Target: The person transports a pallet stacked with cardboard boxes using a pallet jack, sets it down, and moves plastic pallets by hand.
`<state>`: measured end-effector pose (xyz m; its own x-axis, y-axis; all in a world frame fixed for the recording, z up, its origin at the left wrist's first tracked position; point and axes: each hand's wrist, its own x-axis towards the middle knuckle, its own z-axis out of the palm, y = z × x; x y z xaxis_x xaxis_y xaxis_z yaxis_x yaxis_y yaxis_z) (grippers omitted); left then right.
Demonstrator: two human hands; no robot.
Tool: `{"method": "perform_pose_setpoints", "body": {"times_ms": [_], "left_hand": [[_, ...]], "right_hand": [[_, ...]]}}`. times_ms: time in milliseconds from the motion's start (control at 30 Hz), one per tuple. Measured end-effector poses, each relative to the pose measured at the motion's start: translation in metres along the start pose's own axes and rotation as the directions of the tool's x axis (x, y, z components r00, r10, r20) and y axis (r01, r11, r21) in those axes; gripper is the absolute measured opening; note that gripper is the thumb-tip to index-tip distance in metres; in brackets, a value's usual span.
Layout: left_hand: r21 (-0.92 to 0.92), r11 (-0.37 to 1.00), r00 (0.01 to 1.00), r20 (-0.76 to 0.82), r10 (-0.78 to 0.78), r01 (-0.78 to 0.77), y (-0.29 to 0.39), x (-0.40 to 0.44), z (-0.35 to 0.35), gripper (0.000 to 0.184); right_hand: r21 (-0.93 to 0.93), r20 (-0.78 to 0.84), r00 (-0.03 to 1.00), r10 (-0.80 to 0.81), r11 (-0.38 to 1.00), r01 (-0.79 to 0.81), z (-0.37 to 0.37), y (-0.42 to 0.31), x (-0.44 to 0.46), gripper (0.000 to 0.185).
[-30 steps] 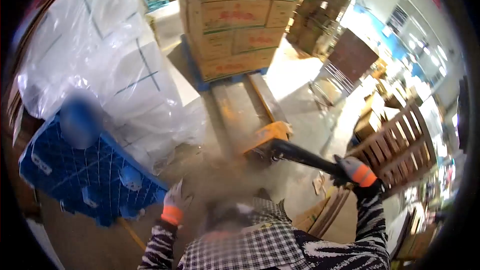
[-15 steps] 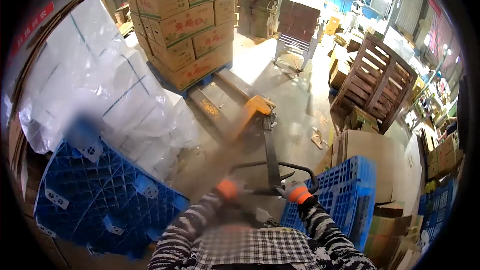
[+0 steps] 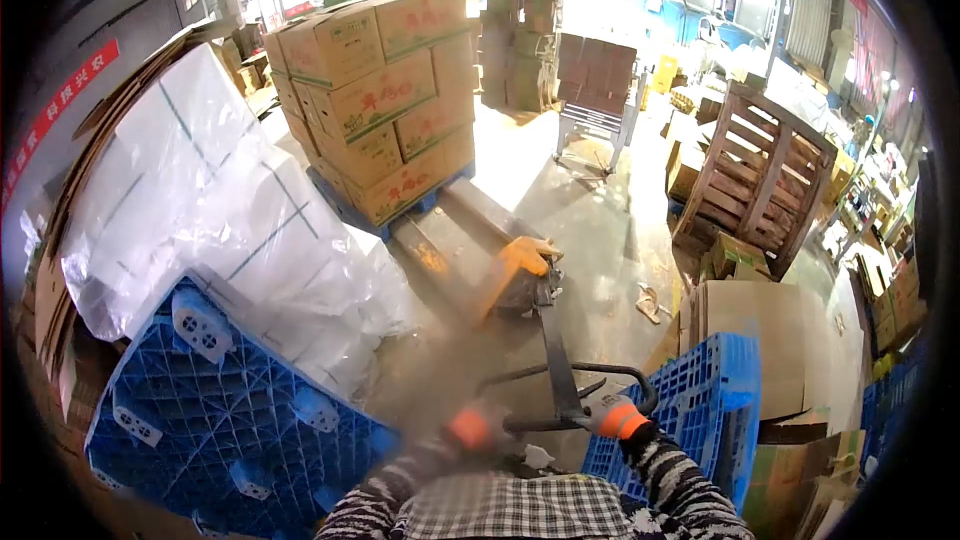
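Right hand: on the handle of the pallet jack | left hand: at the handle too, but blurry | stack of boxes: past the pallet jack, up on a blue pallet | big white pile in clear wrap: left of the pallet jack | brown wooden pallet: right of the pallet jack, tipped up

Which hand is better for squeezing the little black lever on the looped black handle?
Probably the orange-cuffed right hand: it grips the handle just beside the lever. The left hand, blurred, is farther off.
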<state>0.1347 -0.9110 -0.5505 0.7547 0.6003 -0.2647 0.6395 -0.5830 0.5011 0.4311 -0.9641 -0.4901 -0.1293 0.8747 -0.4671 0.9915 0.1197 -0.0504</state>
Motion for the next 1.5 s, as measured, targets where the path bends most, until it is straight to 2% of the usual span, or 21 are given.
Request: {"method": "perform_pose_setpoints", "body": {"times_ms": [67, 133, 233, 267, 367, 400, 433, 467, 533, 567, 633, 833, 933, 1067, 1167, 1200, 1267, 1367, 1433, 1467, 1500], "left_hand": [[-0.047, 0.997, 0.997, 0.046, -0.055, 0.057, 0.012, 0.003, -0.050, 0.039], [-0.056, 0.996, 0.998, 0.009, 0.066, -0.066, 0.012, 0.022, -0.071, 0.038], [-0.057, 0.988, 0.989, -0.020, 0.144, -0.145, 0.038, 0.048, -0.131, 0.038], [-0.053, 0.986, 0.987, -0.014, 0.161, -0.161, 0.051, 0.058, -0.151, 0.038], [-0.285, 0.951, 0.961, -0.275, 0.037, -0.118, 0.070, 0.104, -0.191, 0.048], [-0.161, 0.984, 0.968, -0.247, 0.030, -0.072, 0.067, 0.128, -0.195, 0.054], [-0.036, 0.999, 0.975, -0.221, 0.022, -0.031, 0.067, 0.151, -0.205, 0.060], [-0.259, 0.965, 0.966, -0.257, -0.034, -0.034, 0.095, 0.149, -0.244, 0.060], [-0.583, 0.810, 0.997, 0.069, -0.017, 0.054, 0.086, 0.183, -0.265, 0.049], [-0.585, 0.809, 0.997, 0.082, -0.011, 0.057, 0.081, 0.191, -0.269, 0.049], [-0.881, 0.464, 0.972, 0.025, 0.233, -0.089, 0.072, 0.206, -0.278, 0.043], [-0.815, 0.575, 0.962, 0.100, 0.255, -0.068, 0.039, 0.237, -0.294, 0.042], [-0.864, 0.500, 0.922, 0.236, 0.306, 0.055, 0.041, 0.242, -0.316, 0.041], [-0.790, 0.613, 0.928, 0.215, 0.305, -0.019, 0.038, 0.250, -0.309, 0.039], [-0.609, 0.769, 0.933, 0.127, 0.337, -0.195, 0.039, 0.252, -0.275, 0.043], [-0.650, 0.759, 0.954, 0.201, 0.221, -0.039, 0.068, 0.242, -0.293, 0.047], [-0.517, 0.856, 0.969, 0.204, 0.139, -0.014, 0.083, 0.242, -0.267, 0.050], [-0.575, 0.814, 0.985, 0.080, 0.151, -0.078, 0.113, 0.238, -0.220, 0.050], [-0.591, 0.805, 0.973, 0.210, 0.100, 0.045, 0.143, 0.242, -0.201, 0.052], [-0.590, 0.806, 0.977, 0.193, 0.092, 0.040, 0.155, 0.241, -0.182, 0.052], [-0.562, 0.827, 0.987, 0.132, 0.094, -0.004, 0.162, 0.240, -0.156, 0.050]], "right_hand": [[-0.002, 0.047, 0.987, -0.152, 0.988, 0.152, -0.022, 0.020, 0.009, 0.062], [-0.062, 0.063, 0.985, -0.157, 0.985, 0.161, -0.072, 0.027, 0.015, 0.060], [-0.063, 0.288, 0.921, -0.261, 0.955, 0.290, -0.164, 0.038, 0.025, 0.052], [-0.133, 0.310, 0.924, -0.223, 0.952, 0.275, -0.131, 0.087, 0.060, 0.048], [-0.343, -0.040, 0.966, -0.254, 0.912, 0.226, -0.197, 0.131, 0.077, 0.024], [-0.428, -0.127, 0.942, -0.311, 0.874, 0.231, -0.244, 0.125, 0.067, 0.020], [-0.385, -0.170, 0.966, -0.194, 0.916, 0.116, -0.235, 0.157, 0.091, 0.020], [-0.396, -0.264, 0.923, -0.280, 0.904, 0.161, -0.233, 0.186, 0.110, 0.022], [-0.345, -0.169, 0.959, -0.229, 0.925, 0.160, -0.287, 0.184, 0.110, 0.022], [-0.323, -0.154, 0.959, -0.239, 0.929, 0.180, -0.303, 0.190, 0.115, 0.021], [-0.294, -0.138, 0.958, -0.250, 0.935, 0.201, -0.315, 0.200, 0.127, 0.019], [-0.325, -0.053, 0.871, -0.488, 0.833, 0.447, -0.329, 0.229, 0.181, 0.025], [-0.188, 0.102, 0.910, -0.402, 0.891, 0.414, -0.356, 0.218, 0.185, 0.022], [-0.013, 0.251, 0.855, -0.453, 0.882, 0.471, -0.364, 0.220, 0.188, 0.026], [-0.069, 0.396, 0.833, -0.385, 0.893, 0.446, -0.372, 0.216, 0.176, 0.030], [-0.089, 0.453, 0.823, -0.343, 0.901, 0.424, -0.359, 0.224, 0.175, 0.031], [-0.125, 0.431, 0.842, -0.325, 0.902, 0.413, -0.345, 0.234, 0.161, 0.030], [-0.057, 0.302, 0.865, -0.401, 0.898, 0.436, -0.326, 0.254, 0.126, 0.031], [-0.161, 0.318, 0.865, -0.387, 0.878, 0.451, -0.280, 0.277, 0.113, 0.031], [-0.140, 0.304, 0.855, -0.421, 0.868, 0.477, -0.268, 0.282, 0.100, 0.031], [-0.185, 0.416, 0.858, -0.301, 0.896, 0.404, -0.270, 0.274, 0.081, 0.032]]}}
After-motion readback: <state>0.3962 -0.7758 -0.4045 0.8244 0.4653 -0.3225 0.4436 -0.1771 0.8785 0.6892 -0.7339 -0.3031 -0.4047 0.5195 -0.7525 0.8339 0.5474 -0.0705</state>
